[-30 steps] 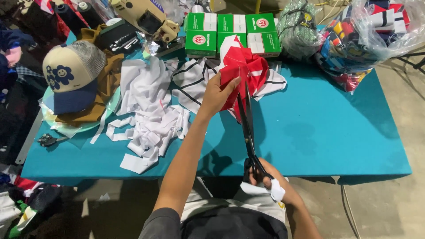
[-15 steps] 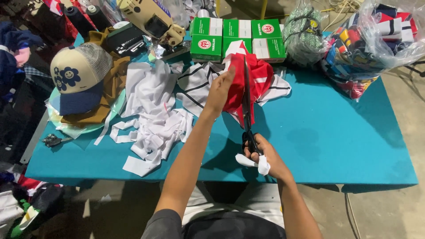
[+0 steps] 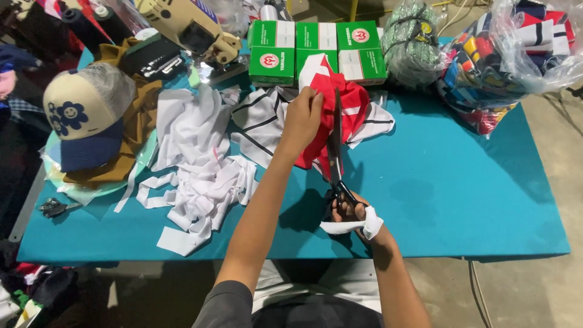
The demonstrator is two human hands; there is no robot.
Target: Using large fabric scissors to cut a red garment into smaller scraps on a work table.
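My left hand [image 3: 302, 121] pinches the top edge of a red and white piece of fabric [image 3: 351, 104] and holds it up over the teal table [image 3: 449, 182]. My right hand [image 3: 352, 212] grips the handles of long black scissors [image 3: 336, 143], whose blades point away from me and run into the fabric. A white cloth strip [image 3: 355, 227] is wrapped around the scissor handle at my right hand.
A heap of white fabric scraps [image 3: 200, 176] and striped white cloth [image 3: 258, 121] lie left of my arm. A cream and navy cap [image 3: 82, 115] rests on brown cloth. Green boxes [image 3: 316, 48], a sewing machine [image 3: 188, 27], bagged garments [image 3: 504, 61] and small snips [image 3: 54, 208] surround them.
The scissors have moved forward along the red fabric, and my right hand has come up nearer to it. My left hand still holds the cloth's top edge.
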